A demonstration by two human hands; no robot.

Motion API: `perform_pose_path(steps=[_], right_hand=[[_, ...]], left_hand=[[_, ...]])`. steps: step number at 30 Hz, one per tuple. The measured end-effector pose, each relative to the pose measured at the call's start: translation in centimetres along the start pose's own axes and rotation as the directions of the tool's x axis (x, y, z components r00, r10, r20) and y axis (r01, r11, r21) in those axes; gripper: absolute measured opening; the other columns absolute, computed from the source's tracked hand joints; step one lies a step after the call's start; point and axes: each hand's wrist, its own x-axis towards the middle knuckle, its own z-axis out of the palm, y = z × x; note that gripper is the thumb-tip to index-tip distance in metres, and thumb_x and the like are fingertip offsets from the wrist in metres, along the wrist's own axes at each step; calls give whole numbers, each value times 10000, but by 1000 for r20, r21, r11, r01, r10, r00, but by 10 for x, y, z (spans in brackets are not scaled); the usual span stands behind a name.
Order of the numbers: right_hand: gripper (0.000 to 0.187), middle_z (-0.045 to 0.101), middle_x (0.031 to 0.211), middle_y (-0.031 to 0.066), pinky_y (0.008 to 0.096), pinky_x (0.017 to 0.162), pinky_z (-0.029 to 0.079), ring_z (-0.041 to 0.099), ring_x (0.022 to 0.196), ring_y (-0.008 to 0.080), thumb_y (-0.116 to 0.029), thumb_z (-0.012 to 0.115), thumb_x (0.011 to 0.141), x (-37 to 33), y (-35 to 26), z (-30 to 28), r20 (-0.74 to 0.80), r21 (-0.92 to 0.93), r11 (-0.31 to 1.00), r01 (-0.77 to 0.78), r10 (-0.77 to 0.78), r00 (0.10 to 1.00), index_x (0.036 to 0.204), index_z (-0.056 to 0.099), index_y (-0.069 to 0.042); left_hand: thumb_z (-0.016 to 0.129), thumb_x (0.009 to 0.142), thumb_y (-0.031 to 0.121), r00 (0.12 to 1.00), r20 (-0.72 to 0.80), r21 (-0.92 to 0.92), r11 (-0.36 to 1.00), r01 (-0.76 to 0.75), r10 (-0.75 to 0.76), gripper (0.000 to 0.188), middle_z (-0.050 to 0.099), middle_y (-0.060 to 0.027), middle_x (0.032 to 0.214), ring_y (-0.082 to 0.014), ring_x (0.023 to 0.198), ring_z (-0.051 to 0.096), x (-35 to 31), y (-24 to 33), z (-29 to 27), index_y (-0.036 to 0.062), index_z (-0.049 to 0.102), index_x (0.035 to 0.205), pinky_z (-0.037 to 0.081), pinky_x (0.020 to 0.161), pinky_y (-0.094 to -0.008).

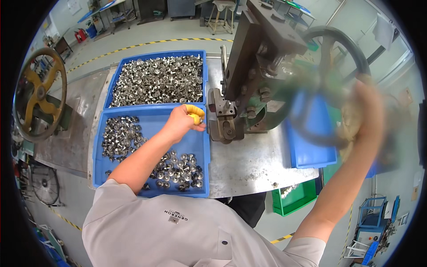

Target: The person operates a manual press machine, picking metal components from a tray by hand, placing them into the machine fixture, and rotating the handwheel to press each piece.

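Observation:
My left hand [182, 121], with yellow covers on some fingers, is closed in a pinch on a small metal part [201, 119], mostly hidden by the fingers. It hovers over the right edge of the near blue tray [202, 155], just left of the steel fixture [227, 127] of a hand press [267, 44]. My right hand [367, 100], smeared by motion, is at the rim of the press's dark handwheel [327, 33] and appears closed round it. Small metal parts with round discs [122, 133] lie in two groups in the near tray.
A far blue tray [205, 80] is heaped with similar metal parts [155, 82]. Right of the press stands another blue tray [313, 155]; a green bin [296, 204] sits below the table edge. A second wheel with yellow spokes [41, 92] stands at the left.

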Motion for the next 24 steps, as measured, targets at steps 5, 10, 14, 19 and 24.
perform_pose_path(steps=[5,10,14,19,24], right_hand=[[408,521,698,41,210,596,388,509,662,128,-168,638,769,0,9,-6,31,25,1000,1,-2,1000,1115,558,33],[415,519,691,40,211,591,390,510,648,128,-164,637,768,3,14,-7,38,43,999,-1,-1,999,1119,555,42],[416,518,686,40,211,587,391,509,636,128,-161,635,769,7,13,-6,32,17,1000,-6,6,999,1121,553,46],[393,519,684,45,212,582,396,510,632,128,-169,630,769,14,2,0,93,29,1000,3,-5,996,1097,559,37],[376,519,683,48,213,578,400,510,629,128,-176,625,769,12,-7,-4,115,38,999,15,-19,993,1077,564,30]], left_hand=[[595,773,-45,1000,11,-191,982,-9,11,167,614,-111,792,-165,578,581,18,6,24,-44,605,940,514,520,-256],[626,775,-18,997,-14,-17,997,-77,77,166,610,-94,789,-151,591,568,30,11,44,-72,618,932,472,525,-232],[652,780,-11,972,-8,233,946,-227,235,105,594,-71,762,-118,540,508,38,10,50,-46,626,876,407,461,-218],[663,791,17,725,105,518,585,-625,681,62,579,-36,708,-92,517,465,44,-3,44,-28,640,827,368,462,-204],[669,796,29,816,98,523,668,-529,570,47,568,-14,654,-77,504,463,39,10,47,-4,635,789,382,469,-206]])
